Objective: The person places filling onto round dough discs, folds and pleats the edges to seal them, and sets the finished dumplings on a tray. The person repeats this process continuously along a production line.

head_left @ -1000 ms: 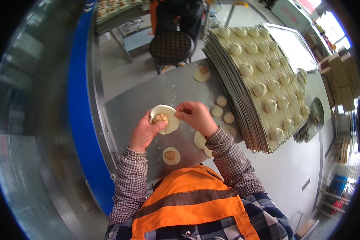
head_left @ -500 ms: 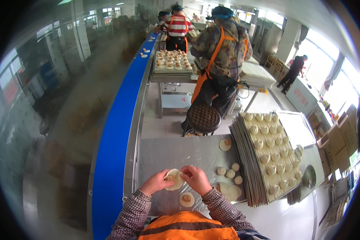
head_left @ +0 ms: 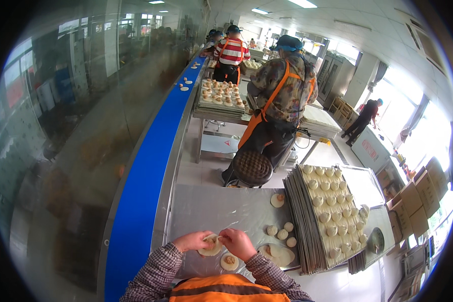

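My left hand [head_left: 192, 242] holds a round dough wrapper [head_left: 212, 250] from its left side, and a lump of brownish filling shows in the middle. My right hand [head_left: 238, 244] pinches the wrapper's upper right edge, which is drawn up a little. Just below, on the metal table [head_left: 196, 204], lies another wrapper with filling [head_left: 229, 261]. Several closed buns [head_left: 282, 234] sit to the right of my hands. Nearer to me, flat wrappers [head_left: 283, 255] overlap, with some filling at their left. A further filled wrapper [head_left: 277, 200] lies by the far right of the table.
A tall stack of trays [head_left: 303, 226] stands at the right, rows of shaped buns [head_left: 331, 200] on top. Along the left runs a blue conveyor belt [head_left: 141, 201] carrying filled wrappers farther off. Ahead are a round stool [head_left: 252, 167] and a co-worker [head_left: 287, 95] in an orange apron.
The whole view has shifted, with more ceiling in sight. Both hands stay on the same wrapper, and my right fingers have moved along its edge, now gathered slightly.
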Demonstrator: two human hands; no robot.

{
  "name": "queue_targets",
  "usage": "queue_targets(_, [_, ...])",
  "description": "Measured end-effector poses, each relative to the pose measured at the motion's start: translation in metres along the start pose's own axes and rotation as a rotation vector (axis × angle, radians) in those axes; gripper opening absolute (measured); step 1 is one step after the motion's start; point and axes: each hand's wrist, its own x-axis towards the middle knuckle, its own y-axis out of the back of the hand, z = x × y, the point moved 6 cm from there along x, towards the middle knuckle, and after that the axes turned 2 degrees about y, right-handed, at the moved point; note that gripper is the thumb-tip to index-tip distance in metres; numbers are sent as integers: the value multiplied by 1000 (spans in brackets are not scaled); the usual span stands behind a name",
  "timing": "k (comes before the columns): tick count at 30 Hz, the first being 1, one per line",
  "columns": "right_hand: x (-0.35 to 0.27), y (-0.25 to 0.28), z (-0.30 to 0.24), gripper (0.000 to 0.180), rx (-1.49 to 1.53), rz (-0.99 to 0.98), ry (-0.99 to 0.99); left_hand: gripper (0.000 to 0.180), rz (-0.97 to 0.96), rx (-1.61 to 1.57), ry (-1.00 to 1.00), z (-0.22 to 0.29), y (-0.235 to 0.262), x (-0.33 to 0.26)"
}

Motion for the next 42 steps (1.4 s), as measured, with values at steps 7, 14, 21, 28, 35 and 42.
queue_targets(7, [-3, -7, -4, 16, 121, 16, 24, 51, 76, 86, -166, -1, 12, 0])
queue_targets(14, [-2, -19, 16, 16, 511, 75, -240, 39, 352, -115, -336, 0, 12, -9])
queue_targets(21, [0, -21, 5, 15, 273, 28, -125, 37, 205, 213, -43, -3, 13, -7])
queue_targets(28, [-1, -25, 11, 16, 224, 26, -204, 44, 353, -367, -138, -18, 19, -7])
queue_targets(35, [6, -23, 2, 8, -196, 147, 35, 35, 532, 247, -255, -10, 21, 4])
queue_targets(42, [-2, -28, 28, 13, 324, 118, -215, 39, 306, -54, -142, -22, 13, 15])
